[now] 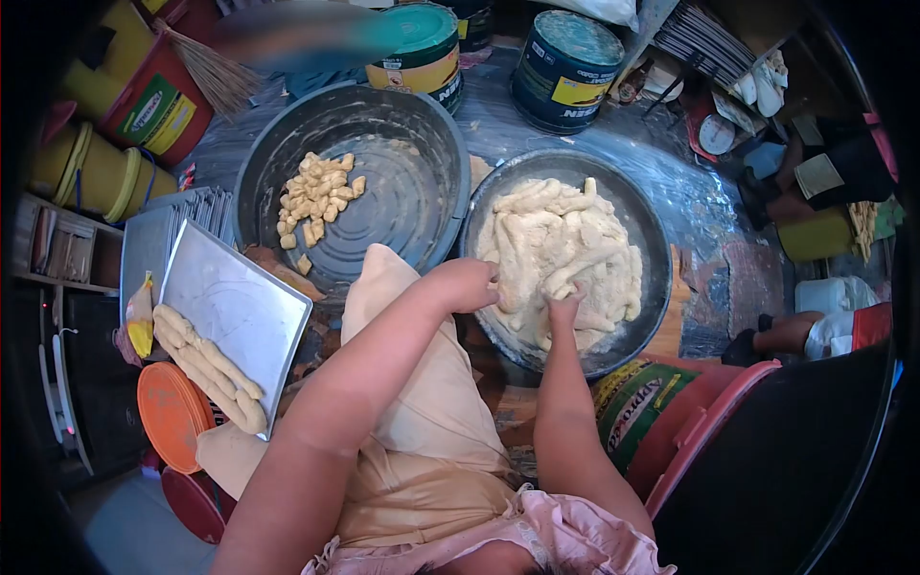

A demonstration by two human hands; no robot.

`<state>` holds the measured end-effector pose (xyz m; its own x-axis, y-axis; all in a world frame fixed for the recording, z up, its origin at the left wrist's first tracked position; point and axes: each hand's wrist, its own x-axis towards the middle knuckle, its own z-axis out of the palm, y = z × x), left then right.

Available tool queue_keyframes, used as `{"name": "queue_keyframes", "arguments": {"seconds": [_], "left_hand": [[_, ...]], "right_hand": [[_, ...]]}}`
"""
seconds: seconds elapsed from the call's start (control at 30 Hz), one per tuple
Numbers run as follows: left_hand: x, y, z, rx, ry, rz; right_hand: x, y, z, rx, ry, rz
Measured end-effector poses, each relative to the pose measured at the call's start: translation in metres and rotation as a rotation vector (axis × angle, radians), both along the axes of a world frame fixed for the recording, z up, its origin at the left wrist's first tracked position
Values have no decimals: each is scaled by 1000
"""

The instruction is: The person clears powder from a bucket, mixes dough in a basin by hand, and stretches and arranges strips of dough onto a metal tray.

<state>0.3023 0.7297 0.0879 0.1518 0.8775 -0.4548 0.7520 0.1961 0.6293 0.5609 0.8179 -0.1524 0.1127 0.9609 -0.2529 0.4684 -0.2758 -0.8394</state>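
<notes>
A wide, dark round basin (655,287) in front of me holds a heap of pale, floury dough strips (537,235). At its left rim, my left hand (466,286) has its fingers curled against the edge of the dough; what lies inside them is hidden. My right hand (563,305) is closed around the near end of a thick dough strip (589,261) on top of the heap. To the left, a larger dark basin (450,172) holds a pile of small cut dough pieces (316,196).
A metal tray (235,307) on the left has long dough rolls (209,369) along its edge. Behind the basins stand a green-lidded bucket (417,53) and a dark blue bucket (567,72). A red bucket (661,412) is close by my right arm. Other people's legs (791,333) show at the right.
</notes>
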Motion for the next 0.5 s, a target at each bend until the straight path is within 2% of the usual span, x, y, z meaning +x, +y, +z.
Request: {"name": "queue_keyframes", "arguments": {"seconds": [0.07, 0.13, 0.17, 0.23, 0.33, 0.4, 0.47, 0.5], "left_hand": [[0, 0, 4, 8, 11, -22], [0, -1, 2, 15, 17, -28], [0, 0, 2, 20, 19, -32], [0, 0, 6, 2, 19, -32], [1, 1, 4, 15, 18, -33], [3, 2, 7, 38, 10, -17], [9, 6, 18, 64, 2, 17], [13, 10, 19, 99, -112, 81]], "right_hand": [[5, -3, 2, -91, 254, -21], [34, 13, -35, -203, 471, 40], [33, 13, -25, -157, 534, 14], [29, 17, 19, -63, 658, -39], [9, 20, 100, 8, 1071, -94], [2, 21, 145, -10, 1336, -27], [-3, 27, 160, -36, 1539, 112], [-6, 30, 163, -54, 1609, 218]]}}
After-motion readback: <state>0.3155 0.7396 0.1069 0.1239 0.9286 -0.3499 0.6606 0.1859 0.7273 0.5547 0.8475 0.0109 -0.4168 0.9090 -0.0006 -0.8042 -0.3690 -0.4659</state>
